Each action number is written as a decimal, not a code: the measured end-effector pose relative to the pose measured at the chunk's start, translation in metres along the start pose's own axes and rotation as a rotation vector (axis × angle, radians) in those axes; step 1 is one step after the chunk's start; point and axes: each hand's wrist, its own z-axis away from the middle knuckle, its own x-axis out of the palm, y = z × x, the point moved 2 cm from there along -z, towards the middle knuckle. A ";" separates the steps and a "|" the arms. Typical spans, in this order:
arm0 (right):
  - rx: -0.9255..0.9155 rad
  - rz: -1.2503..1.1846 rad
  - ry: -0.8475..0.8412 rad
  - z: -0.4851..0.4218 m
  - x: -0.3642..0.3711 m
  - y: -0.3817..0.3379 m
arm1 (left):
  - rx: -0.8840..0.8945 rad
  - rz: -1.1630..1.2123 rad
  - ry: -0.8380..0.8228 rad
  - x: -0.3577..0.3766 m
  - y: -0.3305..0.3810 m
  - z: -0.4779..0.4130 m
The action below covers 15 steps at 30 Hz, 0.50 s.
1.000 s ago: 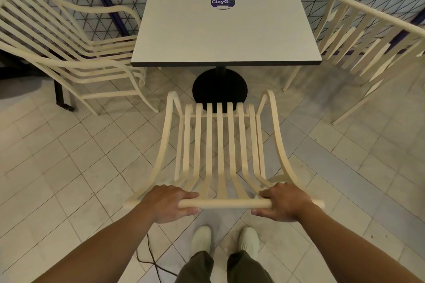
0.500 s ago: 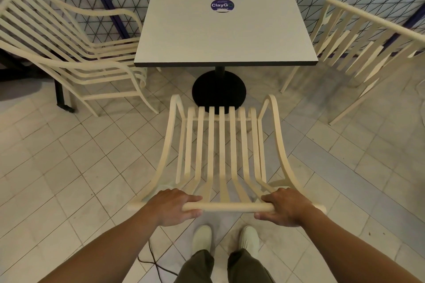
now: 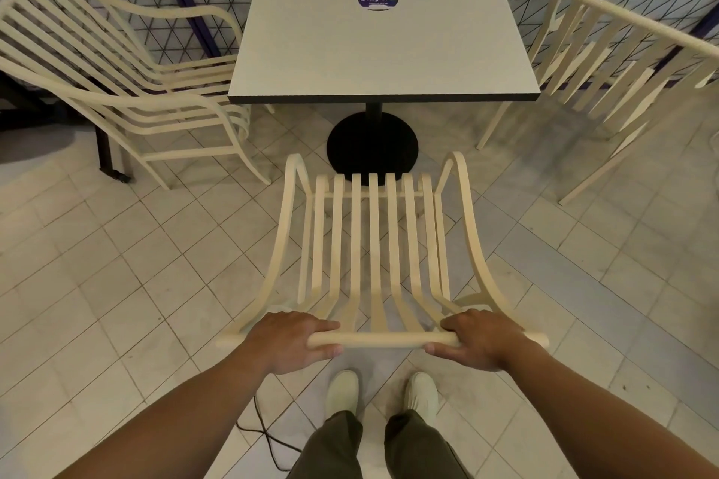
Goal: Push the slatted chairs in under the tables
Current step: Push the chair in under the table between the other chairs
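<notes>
Gripping the top rail of the slatted chair with left hand and right hand, both curled round it, just short of the counter. Could jam against the black pedestal base, or slew sideways if pushed unevenly.

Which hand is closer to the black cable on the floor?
Left. The left hand grips the chair's top rail almost directly above the black cable; the right hand grips the same rail farther to the right.
</notes>
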 end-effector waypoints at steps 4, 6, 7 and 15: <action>-0.003 0.027 0.031 -0.002 0.000 -0.001 | 0.005 -0.021 0.017 0.001 0.001 -0.002; -0.006 0.040 0.049 -0.002 0.001 0.000 | 0.005 -0.022 0.028 0.002 0.001 -0.003; -0.005 0.046 0.056 -0.003 0.001 0.001 | 0.007 -0.023 0.031 0.003 0.000 -0.004; 0.007 0.045 0.069 -0.013 0.001 0.009 | 0.017 0.001 0.041 -0.002 -0.005 -0.012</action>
